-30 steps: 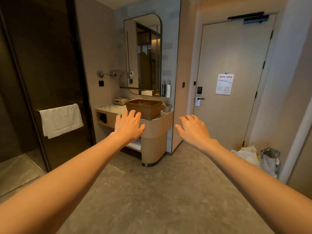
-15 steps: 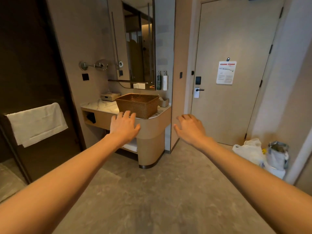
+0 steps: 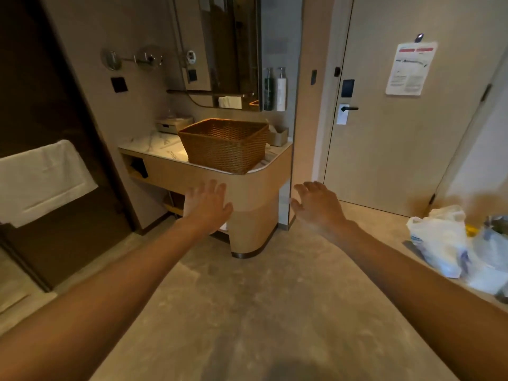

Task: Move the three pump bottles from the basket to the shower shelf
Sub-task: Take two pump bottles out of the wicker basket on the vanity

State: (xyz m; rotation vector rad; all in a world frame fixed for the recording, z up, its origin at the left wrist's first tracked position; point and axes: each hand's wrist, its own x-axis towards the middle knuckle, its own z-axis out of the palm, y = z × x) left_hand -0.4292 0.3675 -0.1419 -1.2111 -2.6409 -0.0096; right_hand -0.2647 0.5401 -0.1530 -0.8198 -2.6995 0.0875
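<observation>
Bare and spread, your left grip (image 3: 206, 204) and right grip (image 3: 319, 206) reach forward empty, fingers apart, holding nothing. Beyond them the wicker basket (image 3: 226, 145) stands on the marble worktop (image 3: 154, 144); its contents are hidden. Two pump bottles (image 3: 275, 89) hang on the wall beside the mirror (image 3: 228, 50).

Bare floor (image 3: 247, 298) btwn hands & vanity (image 3: 247, 193); plastic bags (image 3: 439, 243) crowd right side.
</observation>
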